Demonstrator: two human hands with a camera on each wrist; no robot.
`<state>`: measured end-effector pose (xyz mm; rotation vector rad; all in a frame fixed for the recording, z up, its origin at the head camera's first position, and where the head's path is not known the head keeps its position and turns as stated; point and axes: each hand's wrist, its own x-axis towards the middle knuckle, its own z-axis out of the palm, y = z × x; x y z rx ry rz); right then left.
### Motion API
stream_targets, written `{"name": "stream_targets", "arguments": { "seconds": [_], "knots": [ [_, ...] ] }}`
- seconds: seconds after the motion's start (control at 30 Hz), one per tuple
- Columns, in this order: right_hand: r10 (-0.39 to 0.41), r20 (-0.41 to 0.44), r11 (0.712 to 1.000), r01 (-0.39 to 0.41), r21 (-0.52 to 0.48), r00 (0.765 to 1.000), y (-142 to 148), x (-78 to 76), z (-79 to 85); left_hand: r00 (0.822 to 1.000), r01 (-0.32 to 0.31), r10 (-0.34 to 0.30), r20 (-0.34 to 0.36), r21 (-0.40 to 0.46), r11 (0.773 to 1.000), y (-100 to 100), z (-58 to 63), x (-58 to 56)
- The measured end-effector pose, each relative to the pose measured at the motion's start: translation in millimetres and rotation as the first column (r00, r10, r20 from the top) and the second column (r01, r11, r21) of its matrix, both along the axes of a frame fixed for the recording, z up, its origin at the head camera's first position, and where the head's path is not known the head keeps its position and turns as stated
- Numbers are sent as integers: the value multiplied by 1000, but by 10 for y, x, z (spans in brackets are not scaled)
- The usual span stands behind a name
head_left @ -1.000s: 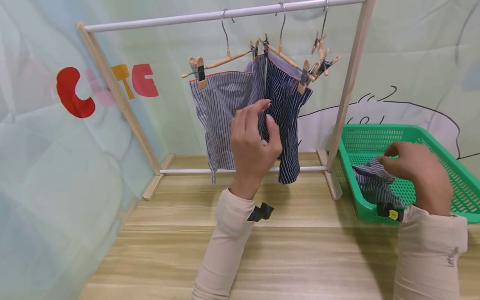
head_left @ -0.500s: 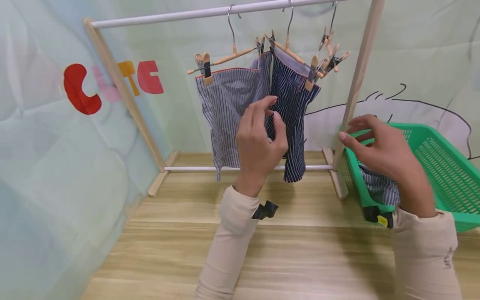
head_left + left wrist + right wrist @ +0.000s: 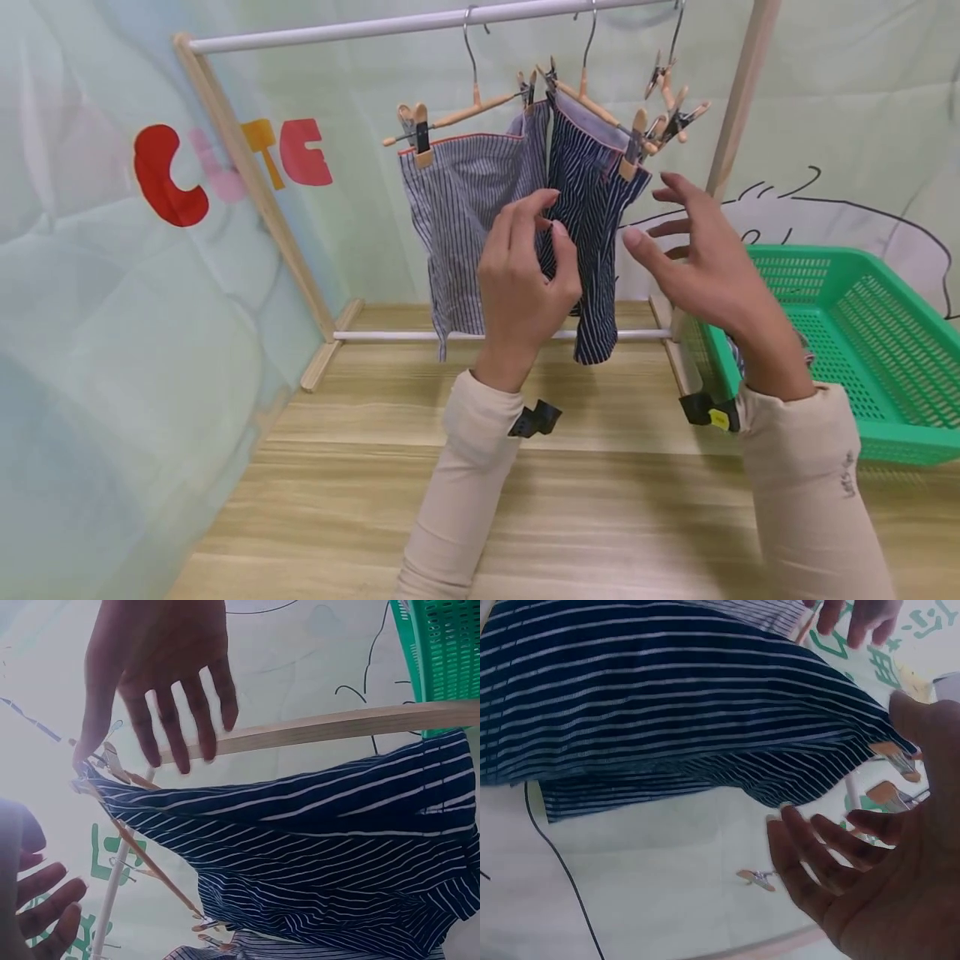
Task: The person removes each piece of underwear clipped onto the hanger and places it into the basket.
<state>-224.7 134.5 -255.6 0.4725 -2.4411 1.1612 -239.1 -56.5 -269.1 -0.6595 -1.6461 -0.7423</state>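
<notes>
Dark striped shorts (image 3: 573,200) hang by clips from a wooden-toned clip hanger (image 3: 596,107). Beside them on the left hang pale striped shorts (image 3: 457,217) on another clip hanger (image 3: 480,110). My left hand (image 3: 525,287) is raised in front of both garments with loosely bent fingers and nothing between them. To the right of the dark shorts, my right hand (image 3: 705,267) spreads its thumb and fingers near the waistband's right corner. Whether its thumb touches the cloth, I cannot tell. In the right wrist view, the right hand (image 3: 870,870) also holds nothing.
The hangers share the white top rail (image 3: 330,35) of a wooden-framed rack. A third clip hanger (image 3: 667,104) hangs at the right. A green basket (image 3: 907,429) stands on the wooden table (image 3: 600,508), with striped cloth (image 3: 737,357) partly hidden in it.
My right hand has risen out of the green basket and moved left to the dark shorts, its fingers spreading. My left hand has kept about the same place and pose.
</notes>
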Motion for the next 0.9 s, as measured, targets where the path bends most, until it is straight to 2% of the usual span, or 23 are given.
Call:
{"name": "stream_targets", "arguments": {
  "seconds": [0.13,0.3,0.43,0.7,0.9],
  "knots": [
    [22,-28,996,-24,-91,999,-69,-66,28,1000,-1,1,22,-17,1000,-4,-15,-13],
    [92,-61,982,-100,-163,994,-157,-155,62,998,-2,5,56,-47,999,-8,-22,-35],
    [118,-90,973,-133,-190,989,-210,-200,74,996,10,-4,85,-71,997,-13,-26,-47],
    [105,-59,973,-115,-202,993,-310,-289,73,988,65,-56,142,-62,996,-32,-40,-64],
    [133,-121,951,-161,-263,984,-397,-268,59,973,113,-94,209,-82,990,-50,-60,-94]
  ]
}}
